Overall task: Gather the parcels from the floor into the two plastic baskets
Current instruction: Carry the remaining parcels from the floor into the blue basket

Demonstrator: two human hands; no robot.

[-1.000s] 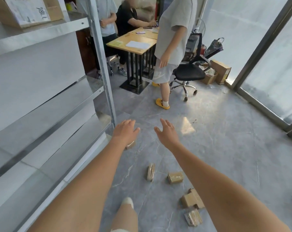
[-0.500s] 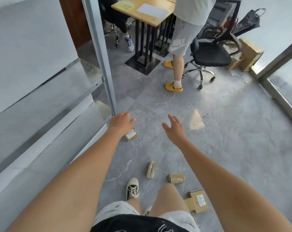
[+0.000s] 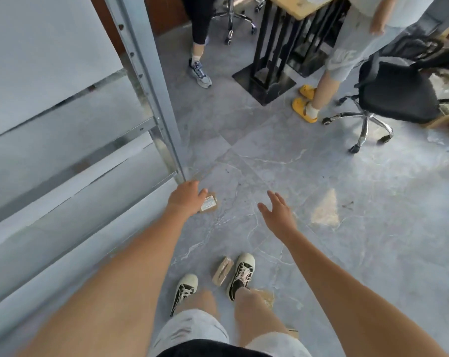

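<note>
The left hand (image 3: 186,197) reaches over a small brown cardboard parcel with a white label (image 3: 208,203) on the grey floor by the metal shelf post (image 3: 151,81), fingers hidden; the right hand (image 3: 279,211) hangs nearby, fingers spread; another brown parcel (image 3: 222,270) lies between the shoes.

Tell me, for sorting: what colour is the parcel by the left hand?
Brown parcel, white label; head view.

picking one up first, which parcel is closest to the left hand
The labelled parcel by the shelf post, right at the left hand fingertips. The other parcel lies back between the shoes.
</note>
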